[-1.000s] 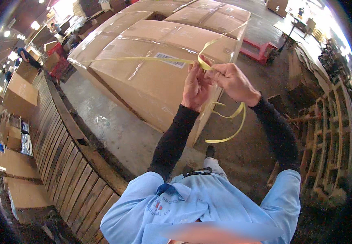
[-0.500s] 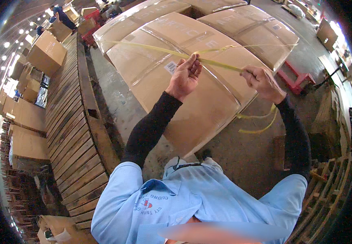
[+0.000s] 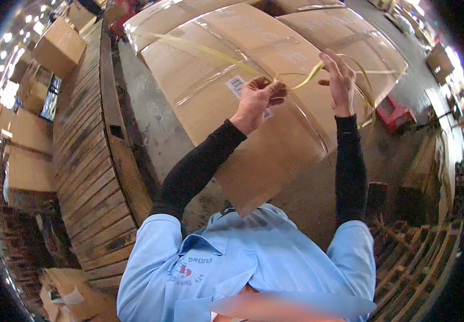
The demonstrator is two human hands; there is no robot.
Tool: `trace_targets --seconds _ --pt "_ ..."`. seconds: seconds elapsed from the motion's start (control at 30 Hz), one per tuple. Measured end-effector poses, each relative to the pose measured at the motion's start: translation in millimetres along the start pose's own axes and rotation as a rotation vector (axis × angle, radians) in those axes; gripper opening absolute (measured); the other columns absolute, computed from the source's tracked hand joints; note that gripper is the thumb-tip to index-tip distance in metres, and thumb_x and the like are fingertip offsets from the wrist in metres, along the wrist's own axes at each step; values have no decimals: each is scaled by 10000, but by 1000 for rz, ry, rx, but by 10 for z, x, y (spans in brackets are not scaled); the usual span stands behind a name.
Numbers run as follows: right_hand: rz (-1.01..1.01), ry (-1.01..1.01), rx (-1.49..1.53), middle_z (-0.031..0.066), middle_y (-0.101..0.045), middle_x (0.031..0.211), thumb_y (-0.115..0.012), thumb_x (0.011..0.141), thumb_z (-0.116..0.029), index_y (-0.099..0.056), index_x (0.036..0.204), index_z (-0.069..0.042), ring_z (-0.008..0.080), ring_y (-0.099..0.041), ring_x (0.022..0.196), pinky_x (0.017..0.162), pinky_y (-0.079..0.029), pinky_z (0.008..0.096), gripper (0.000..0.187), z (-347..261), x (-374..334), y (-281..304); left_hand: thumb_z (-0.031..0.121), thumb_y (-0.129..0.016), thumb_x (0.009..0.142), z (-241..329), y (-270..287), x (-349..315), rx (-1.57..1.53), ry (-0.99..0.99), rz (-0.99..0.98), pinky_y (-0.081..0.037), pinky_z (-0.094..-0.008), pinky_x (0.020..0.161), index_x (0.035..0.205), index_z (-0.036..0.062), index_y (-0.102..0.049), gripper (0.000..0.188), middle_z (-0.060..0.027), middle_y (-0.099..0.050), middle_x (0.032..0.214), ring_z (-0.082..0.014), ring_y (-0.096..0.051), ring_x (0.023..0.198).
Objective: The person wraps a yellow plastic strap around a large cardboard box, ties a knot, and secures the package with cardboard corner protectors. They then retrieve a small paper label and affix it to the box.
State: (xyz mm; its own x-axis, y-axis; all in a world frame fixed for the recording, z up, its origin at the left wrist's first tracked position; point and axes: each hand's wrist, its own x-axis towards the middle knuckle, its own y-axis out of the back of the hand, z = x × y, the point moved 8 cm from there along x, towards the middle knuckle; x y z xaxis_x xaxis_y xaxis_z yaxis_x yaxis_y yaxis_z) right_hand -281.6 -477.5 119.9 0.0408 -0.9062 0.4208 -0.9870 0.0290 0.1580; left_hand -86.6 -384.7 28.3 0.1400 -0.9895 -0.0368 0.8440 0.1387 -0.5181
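Observation:
A yellow strap (image 3: 205, 49) runs across the top of a large taped cardboard carton (image 3: 291, 131) in front of me. My left hand (image 3: 261, 101) is closed in a pinch on the strap, just above the carton, close to a white label (image 3: 235, 85). To its right, my right hand (image 3: 340, 80) is raised with its fingers mostly stretched and the thumb apart. The strap's free part rises to those fingers, seems caught among them, and arcs down beyond the hand on the right. My left fingers hide where the strap's parts meet.
More cartons (image 3: 344, 32) adjoin at the back. A slatted wooden conveyor (image 3: 89, 155) stretches along my left, with boxes (image 3: 60, 45) beyond it. Red metal equipment (image 3: 395, 115) stands at the right, and wooden pallets (image 3: 419, 263) lie lower right.
My right hand has moved left and up, closer to the left hand, its fingers now straighter. The strap between the hands has gone from taut to a slack curve.

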Motion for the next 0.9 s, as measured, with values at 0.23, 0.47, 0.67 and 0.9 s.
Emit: trace_targets --seconds 0.23,0.47,0.67,0.9 --pt "-101 356 349 131 -684 1156 -574 980 -109 -550 1182 1 203 -689 982 676 -589 295 231 -591 -70 -944 87 -663 930 26 -27 -61 35 -4 -42 -569 -287 643 893 -3 -625 104 -108 -705 872 -174 -686 724" --pt "-984 640 -545 183 -695 943 -602 926 -217 -671 1039 -36 355 -661 907 798 -505 422 224 -632 -414 -1985 138 -718 846 350 57 -148 683 -340 7 -507 -322 605 867 -6 -664 155 -90 -673 726 -178 -654 658" --pt "-1171 831 -767 172 -693 898 -635 842 -167 -711 927 -15 345 -653 896 858 -466 427 190 -516 -311 -1909 117 -703 777 478 28 -173 1007 -589 128 -465 -401 572 815 -8 -619 156 -213 -583 653 -305 -622 596" --pt "-1227 577 -649 187 -680 914 -588 829 -196 -693 870 -27 351 -642 913 792 -474 458 203 -139 -153 -1845 63 -666 762 543 69 -188 1300 -790 140 -505 -441 628 864 41 -611 118 -188 -650 761 -375 -651 710"
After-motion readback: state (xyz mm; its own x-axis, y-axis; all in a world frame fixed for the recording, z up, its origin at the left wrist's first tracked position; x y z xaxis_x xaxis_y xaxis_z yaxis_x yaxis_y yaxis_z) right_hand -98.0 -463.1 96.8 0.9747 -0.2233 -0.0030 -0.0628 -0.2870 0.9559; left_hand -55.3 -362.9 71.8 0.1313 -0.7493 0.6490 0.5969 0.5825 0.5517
